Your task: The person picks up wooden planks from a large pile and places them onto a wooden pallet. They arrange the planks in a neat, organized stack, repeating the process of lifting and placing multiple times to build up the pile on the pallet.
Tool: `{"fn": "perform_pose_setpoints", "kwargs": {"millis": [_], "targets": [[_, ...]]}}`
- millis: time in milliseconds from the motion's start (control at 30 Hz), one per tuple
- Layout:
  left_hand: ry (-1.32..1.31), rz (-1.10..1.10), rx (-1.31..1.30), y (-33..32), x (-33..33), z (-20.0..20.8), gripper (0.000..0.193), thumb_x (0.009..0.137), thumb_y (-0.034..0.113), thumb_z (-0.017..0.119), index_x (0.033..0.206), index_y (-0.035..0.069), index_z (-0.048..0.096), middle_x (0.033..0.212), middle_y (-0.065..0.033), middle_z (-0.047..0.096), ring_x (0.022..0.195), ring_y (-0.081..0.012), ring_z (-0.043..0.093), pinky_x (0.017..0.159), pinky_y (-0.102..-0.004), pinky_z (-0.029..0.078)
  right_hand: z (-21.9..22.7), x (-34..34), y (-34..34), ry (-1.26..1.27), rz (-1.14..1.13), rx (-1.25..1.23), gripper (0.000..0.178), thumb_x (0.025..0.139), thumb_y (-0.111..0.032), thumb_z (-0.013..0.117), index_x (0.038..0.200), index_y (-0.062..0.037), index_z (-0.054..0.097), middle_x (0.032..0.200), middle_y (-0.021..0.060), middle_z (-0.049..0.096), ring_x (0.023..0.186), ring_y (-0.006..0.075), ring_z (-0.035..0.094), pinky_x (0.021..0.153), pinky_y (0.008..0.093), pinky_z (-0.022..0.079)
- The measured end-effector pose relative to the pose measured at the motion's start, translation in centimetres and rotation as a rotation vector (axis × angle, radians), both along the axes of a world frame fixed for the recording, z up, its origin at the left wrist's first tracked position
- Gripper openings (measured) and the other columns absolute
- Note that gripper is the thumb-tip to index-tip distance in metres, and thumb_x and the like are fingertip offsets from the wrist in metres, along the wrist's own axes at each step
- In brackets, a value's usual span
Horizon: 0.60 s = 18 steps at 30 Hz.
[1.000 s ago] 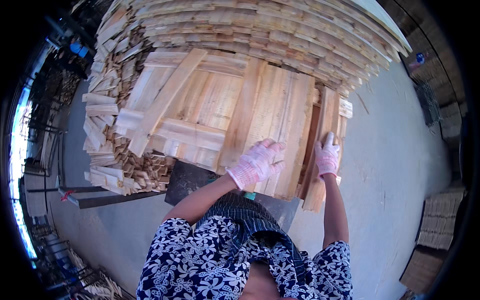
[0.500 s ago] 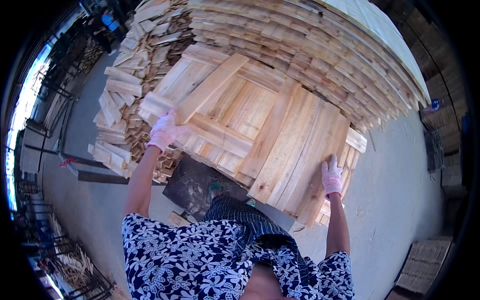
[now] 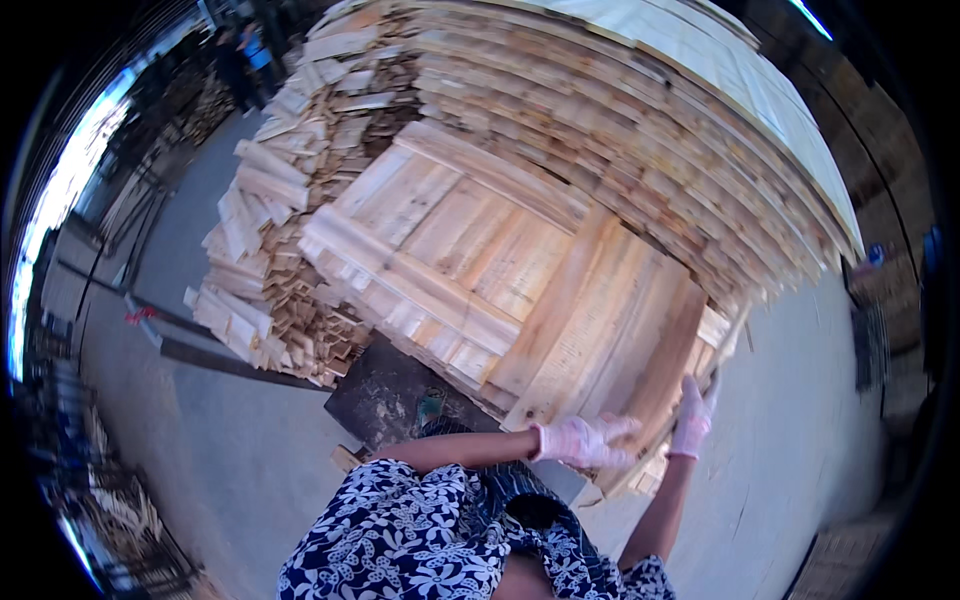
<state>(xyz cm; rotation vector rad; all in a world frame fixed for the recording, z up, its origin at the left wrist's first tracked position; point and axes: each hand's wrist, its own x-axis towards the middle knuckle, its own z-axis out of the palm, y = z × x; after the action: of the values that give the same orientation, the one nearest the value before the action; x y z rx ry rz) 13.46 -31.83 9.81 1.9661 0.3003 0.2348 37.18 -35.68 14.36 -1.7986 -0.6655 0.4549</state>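
Boards (image 3: 600, 330), pale, lean as a bundle against the big timber stack (image 3: 640, 140), lower ends near the dark metal plate (image 3: 385, 395). Left hand (image 3: 583, 441) flat, fingers spread on the lower edge; right hand (image 3: 692, 420) wraps the outer board's edge. Step looks like squaring up the bundle; firm grip needed.

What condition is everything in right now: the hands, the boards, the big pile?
Left hand: gloved, fingers spread, on the leaning boards' lower end.
Right hand: gloved, gripping the boards' right edge.
Leaning boards: tilted against the stack.
Board stack: piled high.
Loose offcuts: jumbled heap.
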Motion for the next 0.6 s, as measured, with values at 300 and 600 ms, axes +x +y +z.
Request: {"fn": "perform_pose_setpoints", "kwargs": {"millis": [300, 600], "targets": [[0.102, 0.114, -0.713, 6.7, -15.2, 6.8, 0.075, 0.097, 0.045, 0.068, 0.155, 0.006, 0.040, 0.145, -0.0187, 0.055, 0.131, -0.0276, 0.055, 0.109, -0.0402, 0.046, -10.4, 7.4, -8.0, -0.678, 0.224, -0.615, 0.047, 0.105, -0.041, 0.047, 0.143, -0.0141, 0.059, 0.136, 0.0271, 0.057, 0.120, 0.0441, 0.058, 0.100, 0.0539, 0.051], [-0.124, 1.474, -0.627, 24.1, -52.5, 5.3, 0.041, 0.096, 0.038, 0.069, 0.126, 0.011, 0.063, 0.110, -0.0027, 0.070, 0.093, -0.0150, 0.069, 0.080, -0.0327, 0.058, 3.8, -1.1, 11.6, -1.448, 0.434, -0.947, 0.047, 0.102, -0.048, 0.053, 0.139, -0.0214, 0.062, 0.147, 0.0112, 0.056, 0.118, 0.0359, 0.062, 0.088, 0.0433, 0.058]]}}
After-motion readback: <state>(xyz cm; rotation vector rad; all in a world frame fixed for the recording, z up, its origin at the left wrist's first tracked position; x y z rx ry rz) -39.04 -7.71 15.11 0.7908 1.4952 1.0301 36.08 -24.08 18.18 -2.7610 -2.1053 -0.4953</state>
